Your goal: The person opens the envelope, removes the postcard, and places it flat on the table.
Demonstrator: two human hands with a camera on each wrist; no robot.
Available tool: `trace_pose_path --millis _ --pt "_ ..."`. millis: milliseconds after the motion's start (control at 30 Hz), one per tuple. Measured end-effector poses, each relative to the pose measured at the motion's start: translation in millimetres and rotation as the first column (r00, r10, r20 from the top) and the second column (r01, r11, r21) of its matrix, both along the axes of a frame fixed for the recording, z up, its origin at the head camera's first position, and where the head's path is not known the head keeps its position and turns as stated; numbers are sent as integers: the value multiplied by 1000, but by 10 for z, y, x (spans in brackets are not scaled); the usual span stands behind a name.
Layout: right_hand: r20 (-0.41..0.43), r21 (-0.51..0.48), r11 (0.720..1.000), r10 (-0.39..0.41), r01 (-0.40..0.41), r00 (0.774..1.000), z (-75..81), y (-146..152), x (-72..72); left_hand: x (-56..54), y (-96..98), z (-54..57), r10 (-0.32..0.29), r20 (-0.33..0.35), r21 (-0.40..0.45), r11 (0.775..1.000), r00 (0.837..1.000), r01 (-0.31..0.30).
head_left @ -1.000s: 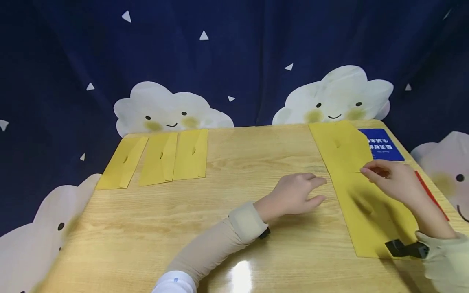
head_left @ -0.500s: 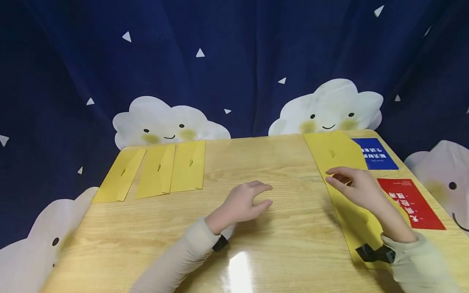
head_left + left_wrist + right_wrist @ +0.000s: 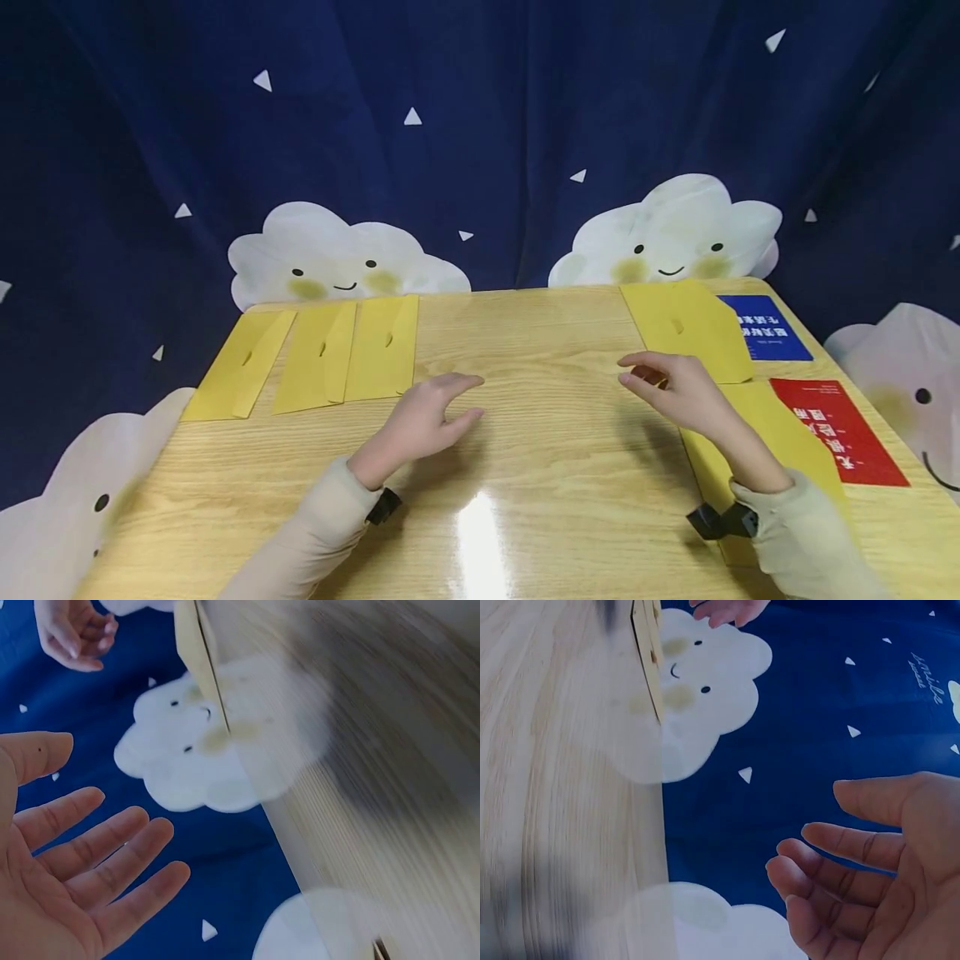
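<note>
My left hand [image 3: 420,425] hovers above the middle of the table, fingers spread and holding nothing; the left wrist view shows its bare palm [image 3: 67,900]. Farther right, my right hand [image 3: 682,396] hangs over the table beside two large yellow envelopes, its fingers loosely bent and nothing in them. The upper yellow envelope [image 3: 690,325] partly covers a blue card [image 3: 780,329] with white print. Below it, the other yellow envelope [image 3: 780,450] overlaps a red card [image 3: 862,433]; my right wrist and sleeve hide part of that envelope.
Three yellow envelopes lie in a row at the table's back left: the left one [image 3: 236,367], the middle one [image 3: 317,354] and the right one [image 3: 382,346]. Behind the wooden table [image 3: 525,350] hangs a dark blue curtain [image 3: 480,125] with cloud faces.
Both hands have moved left, away from the envelopes at the right, the left hand farther. The red card now shows much more. The view has tilted up slightly.
</note>
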State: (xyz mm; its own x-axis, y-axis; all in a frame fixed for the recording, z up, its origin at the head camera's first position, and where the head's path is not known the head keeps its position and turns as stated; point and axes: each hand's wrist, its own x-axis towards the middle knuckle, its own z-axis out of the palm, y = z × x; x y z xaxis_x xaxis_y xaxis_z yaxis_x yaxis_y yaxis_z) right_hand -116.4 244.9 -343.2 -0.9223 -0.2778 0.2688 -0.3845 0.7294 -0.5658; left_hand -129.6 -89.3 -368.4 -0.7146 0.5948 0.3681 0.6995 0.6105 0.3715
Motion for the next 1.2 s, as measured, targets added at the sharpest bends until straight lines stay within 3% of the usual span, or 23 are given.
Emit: trace_pose_path --millis 233,600,900,1200 --pt "43 -38 998 60 -59 997 -79 -217 -118 -74 -283 -18 -12 -1 4 1000 1000 12" --pt "45 -86 985 153 -149 987 -156 -652 -413 -225 -689 -11 90 53 29 995 994 -92" --pt "48 -149 971 197 -188 979 -184 -1006 -637 -375 -964 39 160 116 -8 987 980 -160" --pt "109 -175 960 241 -220 964 -402 -1397 -882 -600 -1234 -34 230 184 -69 973 955 -221"
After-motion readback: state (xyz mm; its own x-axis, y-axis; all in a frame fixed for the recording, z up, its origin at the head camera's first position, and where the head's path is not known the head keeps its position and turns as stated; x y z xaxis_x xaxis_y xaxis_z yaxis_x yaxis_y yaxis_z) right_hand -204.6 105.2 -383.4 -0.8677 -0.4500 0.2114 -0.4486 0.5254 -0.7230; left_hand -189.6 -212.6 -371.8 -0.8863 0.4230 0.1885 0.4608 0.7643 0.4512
